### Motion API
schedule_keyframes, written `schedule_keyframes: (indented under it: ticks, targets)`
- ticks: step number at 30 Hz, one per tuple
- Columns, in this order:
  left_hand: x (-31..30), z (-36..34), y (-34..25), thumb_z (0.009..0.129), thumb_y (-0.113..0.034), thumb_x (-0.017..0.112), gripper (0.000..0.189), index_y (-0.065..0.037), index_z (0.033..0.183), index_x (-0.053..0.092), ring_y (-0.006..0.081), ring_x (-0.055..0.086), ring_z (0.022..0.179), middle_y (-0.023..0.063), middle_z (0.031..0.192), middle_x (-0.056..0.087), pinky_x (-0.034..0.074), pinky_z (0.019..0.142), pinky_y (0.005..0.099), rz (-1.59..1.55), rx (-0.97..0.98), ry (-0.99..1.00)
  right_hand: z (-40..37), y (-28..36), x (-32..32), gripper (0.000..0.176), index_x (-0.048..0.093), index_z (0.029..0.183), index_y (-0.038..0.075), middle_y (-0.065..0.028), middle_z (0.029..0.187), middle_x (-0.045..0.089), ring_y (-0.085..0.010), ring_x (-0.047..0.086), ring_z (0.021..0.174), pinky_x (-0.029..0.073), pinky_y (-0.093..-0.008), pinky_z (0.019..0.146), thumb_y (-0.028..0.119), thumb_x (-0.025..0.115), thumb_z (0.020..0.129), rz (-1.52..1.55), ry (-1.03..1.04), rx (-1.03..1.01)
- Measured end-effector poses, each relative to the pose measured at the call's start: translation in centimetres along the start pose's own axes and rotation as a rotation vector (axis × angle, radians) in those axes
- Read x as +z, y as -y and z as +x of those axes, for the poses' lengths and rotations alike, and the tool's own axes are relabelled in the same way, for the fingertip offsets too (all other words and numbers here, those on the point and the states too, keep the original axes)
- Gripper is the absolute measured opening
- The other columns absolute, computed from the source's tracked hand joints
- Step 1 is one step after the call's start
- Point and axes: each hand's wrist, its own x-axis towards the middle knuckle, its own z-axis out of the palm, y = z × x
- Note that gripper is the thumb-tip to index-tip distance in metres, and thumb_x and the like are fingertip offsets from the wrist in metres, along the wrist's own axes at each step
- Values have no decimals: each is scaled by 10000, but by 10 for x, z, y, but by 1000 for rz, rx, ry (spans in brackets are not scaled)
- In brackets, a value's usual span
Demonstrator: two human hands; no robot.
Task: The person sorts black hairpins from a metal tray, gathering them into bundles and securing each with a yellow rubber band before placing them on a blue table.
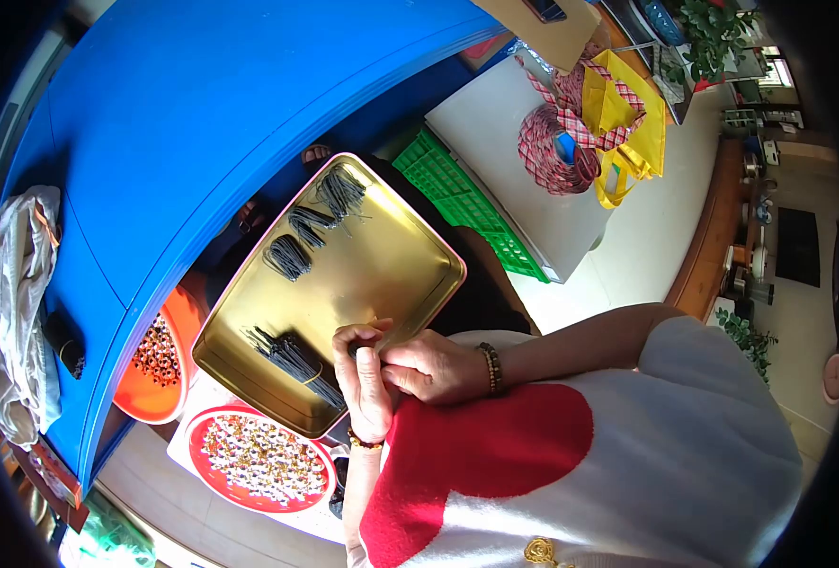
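Note:
My left hand (367,386) and my right hand (421,365) meet over the near edge of a gold metal tray (344,284). Both have curled fingers, pinched close together. Something small and dark shows at the left fingertips, too hidden to name. Beside my left hand in the tray lies a bundle of black cords (298,364) with a yellowish band round it. Across the tray are smaller bundles of black cord: a looped one (288,257), a middle one (310,225) and a loose-ended one (341,192).
A red plate (192,437) of small white-and-gold pieces and an orange basin (145,402) of dark beads stand left of the tray. A blue table (202,123) borders it. Beyond are a green crate (457,194), a plaid ribbon roll (543,151) and a yellow bag (649,142).

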Motion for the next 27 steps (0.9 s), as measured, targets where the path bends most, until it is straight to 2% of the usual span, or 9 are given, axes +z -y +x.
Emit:
schedule_keyframes:
  ticks: [2,8,11,17,22,25,27]
  targets:
    - [1,-2,-2,912,-236,427,269,12,1015,404,217,467,1019,175,1027,507,313,934,340,-19,-37,-1,-1,3,-2,93,527,725,-11,-141,690,554,-293,560,642,439,-354,569,60,512,783,3,-8,-17]
    - [-3,-1,-1,925,-243,415,257,8,981,410,216,501,978,166,986,527,350,904,337,22,-60,-19,2,9,1,98,535,693,-19,-170,664,567,-306,576,612,442,-356,545,45,522,766,12,-84,21]
    - [-5,1,2,930,-253,410,260,4,974,410,212,524,942,157,963,535,383,862,321,33,-46,-28,6,12,0,92,552,751,-28,-205,750,573,-352,578,734,461,-397,635,55,515,759,45,-30,102]
    - [-4,8,-2,936,-260,405,269,6,976,408,189,566,829,107,811,551,430,763,282,113,-98,-91,16,2,7,106,560,797,-19,-204,784,590,-355,581,765,459,-403,647,78,524,779,18,-116,61]
    - [-11,8,9,937,-281,408,290,7,963,430,135,558,750,103,762,580,430,706,245,286,-109,-165,22,-2,12,102,563,793,5,-189,695,586,-365,579,678,450,-418,587,99,539,763,15,-161,66]
    - [-4,8,0,935,-289,414,294,3,950,448,123,538,693,100,747,601,423,681,237,243,-172,-162,20,-13,16,105,557,771,8,-191,655,579,-373,573,640,442,-433,558,110,549,744,-57,-152,72]
    - [-2,9,0,937,-288,409,289,-3,954,453,107,525,670,98,741,609,423,658,225,246,-91,-170,20,-15,19,106,552,757,8,-193,641,575,-376,571,628,440,-439,552,112,552,734,-96,-142,83]
